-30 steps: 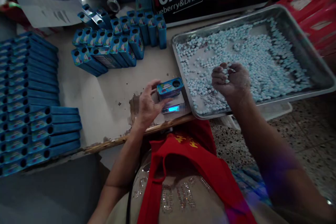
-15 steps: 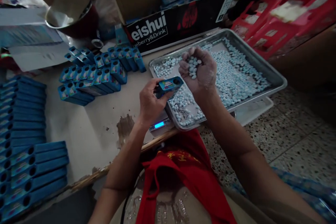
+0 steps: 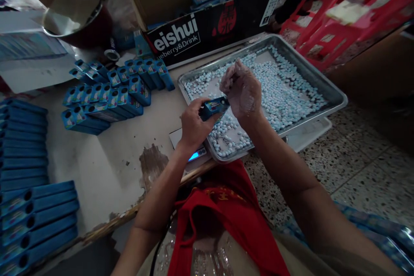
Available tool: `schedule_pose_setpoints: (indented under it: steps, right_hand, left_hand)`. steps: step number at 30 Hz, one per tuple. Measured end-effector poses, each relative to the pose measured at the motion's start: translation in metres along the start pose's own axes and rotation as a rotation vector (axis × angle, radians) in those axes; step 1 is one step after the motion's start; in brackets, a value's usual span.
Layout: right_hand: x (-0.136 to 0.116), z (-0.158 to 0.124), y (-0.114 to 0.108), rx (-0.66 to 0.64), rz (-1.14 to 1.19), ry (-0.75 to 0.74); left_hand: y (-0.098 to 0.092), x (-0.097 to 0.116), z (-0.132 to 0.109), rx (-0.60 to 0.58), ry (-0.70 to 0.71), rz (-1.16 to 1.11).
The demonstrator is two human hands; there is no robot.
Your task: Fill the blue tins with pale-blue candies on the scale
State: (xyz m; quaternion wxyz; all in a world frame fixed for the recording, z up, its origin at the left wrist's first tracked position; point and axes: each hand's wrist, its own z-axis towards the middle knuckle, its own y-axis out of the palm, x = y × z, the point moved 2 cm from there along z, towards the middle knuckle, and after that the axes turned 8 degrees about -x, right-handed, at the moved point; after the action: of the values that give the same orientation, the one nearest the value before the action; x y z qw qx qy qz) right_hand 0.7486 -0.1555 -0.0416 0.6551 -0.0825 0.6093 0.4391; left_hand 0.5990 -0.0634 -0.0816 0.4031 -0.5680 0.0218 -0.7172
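Note:
My left hand grips a small blue tin and holds it lifted over the near corner of the metal tray. My right hand, dusted white, is curled shut right against the tin's end, over its hole; the pale blue candies it closed on are hidden inside the fist. Loose pale blue candies cover the tray floor. Below my left hand sits a small scale with a lit blue display.
Several blue tins stand in rows at the back of the white table. More tins lie stacked at the left edge. A black carton stands behind the tray. Red crates sit at the right, above speckled floor.
My left hand lifted the tin off the scale and over the tray. My right hand turned from an open palm of candies to a fist at the tin's hole.

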Motion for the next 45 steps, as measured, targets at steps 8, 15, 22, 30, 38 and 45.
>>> schedule_pose_setpoints:
  steps: [8,15,22,30,38,45]
  right_hand:
    - [-0.003,0.001,-0.048,0.286,0.35,0.159]
    - [0.029,-0.023,-0.105,0.345,0.065,0.506]
    - [0.021,-0.04,-0.118,-0.127,-0.552,0.526]
    - [0.027,-0.048,-0.087,-0.854,-1.409,0.113]
    - [0.052,-0.062,-0.061,-1.194,-1.468,-0.043]
    - [0.052,-0.064,-0.051,-0.838,-1.129,0.374]
  left_hand:
    - [0.003,-0.029,-0.004,0.052,-0.005,-0.456]
    - [-0.014,-0.039,-0.02,0.034,-0.003,-0.619]
    - [-0.045,-0.037,-0.043,0.139,-0.12,-0.608]
    - [-0.083,-0.045,-0.104,0.189,-0.266,-0.498]
    - [-0.067,-0.063,-0.114,0.117,-0.241,-0.506]
    - [-0.098,-0.057,-0.134,0.205,-0.24,-0.433]
